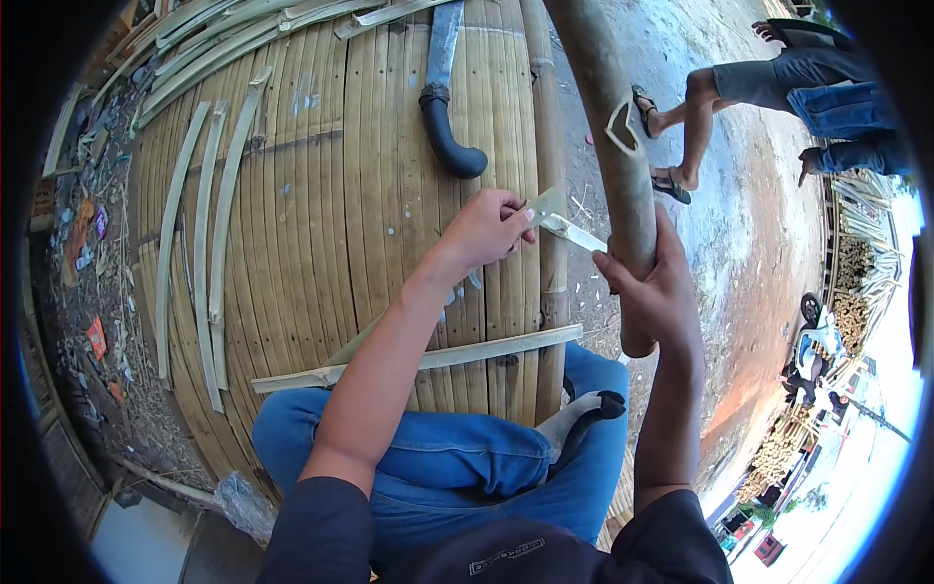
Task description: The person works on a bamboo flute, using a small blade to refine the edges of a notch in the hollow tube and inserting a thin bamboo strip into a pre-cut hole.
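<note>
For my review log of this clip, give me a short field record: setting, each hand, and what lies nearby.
setting: person seated on a slatted bamboo platform outdoors
left hand: pinches a thin pale bamboo sliver, its tip toward the pole
right hand: fingers wrapped around a thick bamboo pole with a notch cut in it
nearby: machete with dark curved handle; loose bamboo strips; long strip across the lap
others: another person's sandalled legs

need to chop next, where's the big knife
The big knife lies on the slatted bamboo platform, top centre of the head view, just beyond the left hand.
</note>
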A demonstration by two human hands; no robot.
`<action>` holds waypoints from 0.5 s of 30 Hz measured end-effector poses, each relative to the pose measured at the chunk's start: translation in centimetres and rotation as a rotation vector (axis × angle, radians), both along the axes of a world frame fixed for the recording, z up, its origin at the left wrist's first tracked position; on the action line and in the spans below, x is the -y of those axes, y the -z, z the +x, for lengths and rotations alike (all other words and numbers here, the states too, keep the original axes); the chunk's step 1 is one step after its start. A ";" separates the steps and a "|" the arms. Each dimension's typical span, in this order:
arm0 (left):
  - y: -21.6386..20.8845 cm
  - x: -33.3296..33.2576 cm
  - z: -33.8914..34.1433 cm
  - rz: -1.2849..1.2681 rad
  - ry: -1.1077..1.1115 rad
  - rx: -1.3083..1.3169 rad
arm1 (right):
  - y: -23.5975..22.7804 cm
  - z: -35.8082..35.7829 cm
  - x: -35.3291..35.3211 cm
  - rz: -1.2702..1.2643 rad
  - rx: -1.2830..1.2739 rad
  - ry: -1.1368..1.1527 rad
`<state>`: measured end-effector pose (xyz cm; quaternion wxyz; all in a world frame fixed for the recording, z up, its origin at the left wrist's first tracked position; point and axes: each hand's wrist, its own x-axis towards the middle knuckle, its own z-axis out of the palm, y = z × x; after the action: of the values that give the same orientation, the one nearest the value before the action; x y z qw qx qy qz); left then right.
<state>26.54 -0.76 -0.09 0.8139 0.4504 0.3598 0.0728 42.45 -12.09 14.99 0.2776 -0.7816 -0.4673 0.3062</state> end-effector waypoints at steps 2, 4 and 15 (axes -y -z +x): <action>-0.4 -0.1 -0.2 -0.026 0.003 -0.001 | 2.5 -2.0 4.6 -0.101 0.027 0.122; -0.3 -0.4 -0.3 -0.027 0.000 0.039 | 3.5 -3.5 6.7 -0.129 0.132 0.182; -0.8 -0.4 -0.4 -0.056 -0.032 0.014 | 4.2 -3.2 7.0 -0.125 0.187 0.124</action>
<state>26.15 -0.39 0.70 0.8272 0.4213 0.3632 0.0789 39.24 -19.10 10.79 0.2019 -0.8499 -0.4219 0.2428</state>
